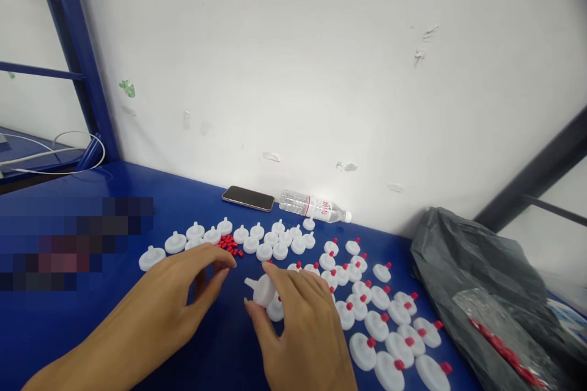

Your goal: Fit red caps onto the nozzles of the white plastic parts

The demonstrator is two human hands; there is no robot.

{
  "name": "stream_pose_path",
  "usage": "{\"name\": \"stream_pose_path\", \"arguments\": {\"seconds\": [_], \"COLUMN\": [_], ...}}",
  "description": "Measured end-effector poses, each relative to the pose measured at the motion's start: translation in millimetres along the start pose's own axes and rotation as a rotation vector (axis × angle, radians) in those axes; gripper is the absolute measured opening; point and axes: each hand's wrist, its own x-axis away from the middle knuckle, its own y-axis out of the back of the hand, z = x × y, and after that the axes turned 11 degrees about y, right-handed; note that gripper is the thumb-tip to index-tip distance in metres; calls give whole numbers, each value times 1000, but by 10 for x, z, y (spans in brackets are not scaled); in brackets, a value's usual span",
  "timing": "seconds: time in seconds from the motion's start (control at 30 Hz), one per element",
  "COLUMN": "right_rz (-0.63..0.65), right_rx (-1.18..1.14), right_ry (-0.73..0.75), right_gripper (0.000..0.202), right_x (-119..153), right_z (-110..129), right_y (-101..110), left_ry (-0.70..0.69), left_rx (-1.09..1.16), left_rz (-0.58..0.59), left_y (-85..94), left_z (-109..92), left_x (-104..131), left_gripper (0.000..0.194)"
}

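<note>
White plastic disc-shaped cap (262, 290), nozzle pointing to nine o'clock, sits pinched in the right hand (302, 330), while the left hand (183, 299), its grip narrow, fingertips at the pile of small red plastic plugs (229, 245) at twelve o'clock.

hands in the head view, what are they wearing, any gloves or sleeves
Both the left hand and the right hand are bare: no gloves, rings, watch or wristband visible. The forearms show no sleeves as far as the frame reaches. Fingernails are short and unpainted.
</note>
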Motion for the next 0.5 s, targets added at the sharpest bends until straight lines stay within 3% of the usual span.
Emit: {"name": "stream_pose_path", "arguments": {"seconds": [0.13,0.33,0.5], "right_rz": [82,164,133], "right_rx": [-31,-55,-43], "right_ry": [26,77,91], "right_gripper": [37,35,33], "right_x": [-28,-77,-95], "right_z": [6,12,34], "right_y": [44,131,158], "left_ry": [18,171,192], "left_rx": [183,360,382], "left_rz": [64,230,275], "left_y": [82,185,199], "left_z": [-34,-167,-267], "left_x": [42,19,-6], "left_gripper": [37,37,39]}}
